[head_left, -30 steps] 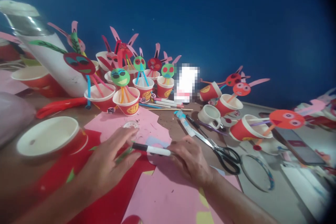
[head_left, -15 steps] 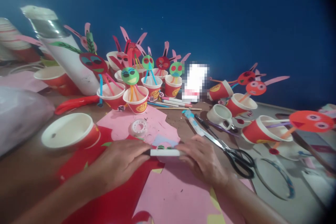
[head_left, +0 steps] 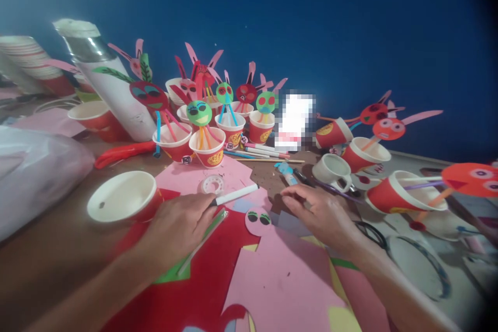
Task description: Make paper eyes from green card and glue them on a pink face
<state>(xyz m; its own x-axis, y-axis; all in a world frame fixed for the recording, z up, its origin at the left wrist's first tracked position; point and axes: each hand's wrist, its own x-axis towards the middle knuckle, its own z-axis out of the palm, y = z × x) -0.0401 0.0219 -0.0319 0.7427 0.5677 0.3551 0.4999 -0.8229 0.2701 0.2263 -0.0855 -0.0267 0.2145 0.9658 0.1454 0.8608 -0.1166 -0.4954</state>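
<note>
In the fingers of my left hand is a white marker pen, its black end at my fingertips and its other end pointing right. Under the same hand lie green paper and a thin clear strip. My right hand hovers right of centre, fingers loosely bent and apart, with nothing visible in them. Between the hands rests a pink paper circle with two dark eyes and green lashes. Pink paper and red paper spread below it.
Several red paper cups with paper-faced figures, such as this green face, line the back. An empty cup lies at left. A tape roll, white mug and partly hidden black-handled scissors lie around. A thermos leans behind.
My right hand has come off the marker pen and moved right. My left hand keeps the pen, now tilted up to the right. The pink circle is uncovered; the view shifted slightly.
</note>
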